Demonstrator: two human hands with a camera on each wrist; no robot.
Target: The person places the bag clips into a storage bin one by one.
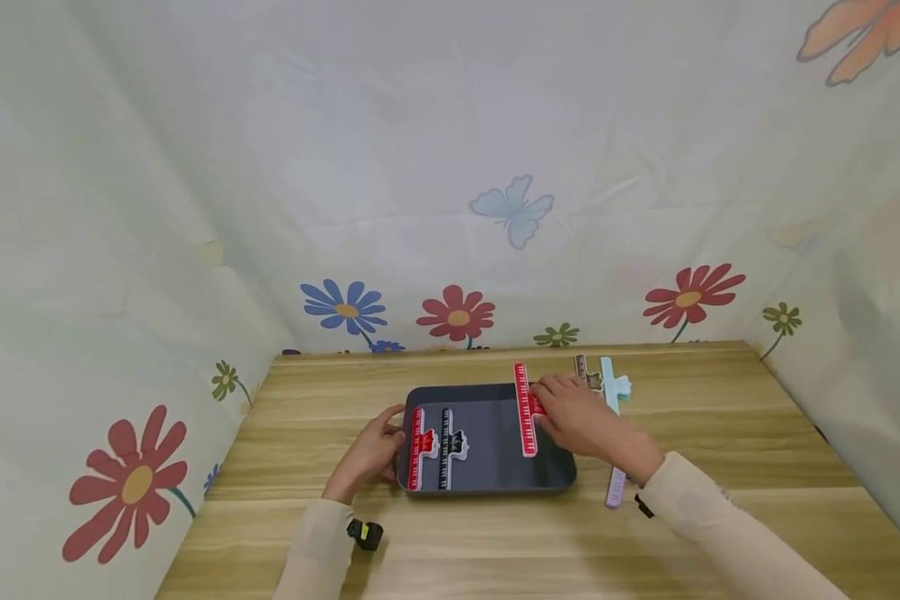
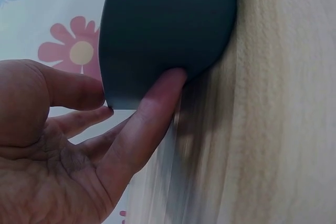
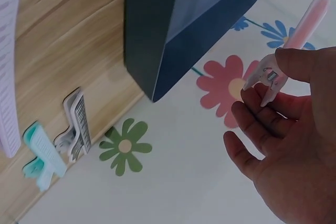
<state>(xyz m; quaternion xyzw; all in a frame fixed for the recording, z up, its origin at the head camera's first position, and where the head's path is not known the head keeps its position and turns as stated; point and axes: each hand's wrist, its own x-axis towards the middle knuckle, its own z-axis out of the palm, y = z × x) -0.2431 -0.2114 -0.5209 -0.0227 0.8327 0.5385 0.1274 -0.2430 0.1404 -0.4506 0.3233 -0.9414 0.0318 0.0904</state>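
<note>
My right hand (image 1: 573,412) pinches the handle of a red clip (image 1: 525,410) with a piano-key strip, above the right part of a dark grey tray (image 1: 495,490). In the right wrist view the clip (image 3: 310,22) is edge-on, its spring showing between thumb and fingers. My left hand (image 1: 375,446) holds the tray's left end. In the left wrist view its digits touch the rim and outer wall of the tray (image 2: 168,24). Inside the tray, at the left, another red clip (image 1: 417,450) and a black clip (image 1: 446,450) lie side by side.
Right of the tray, a dark clip (image 1: 581,367), a light blue clip (image 1: 609,383) and a purple clip (image 1: 615,490) lie on the wooden table (image 1: 720,433). The right forearm partly covers the purple one. A flowered curtain (image 1: 390,208) stands behind the table.
</note>
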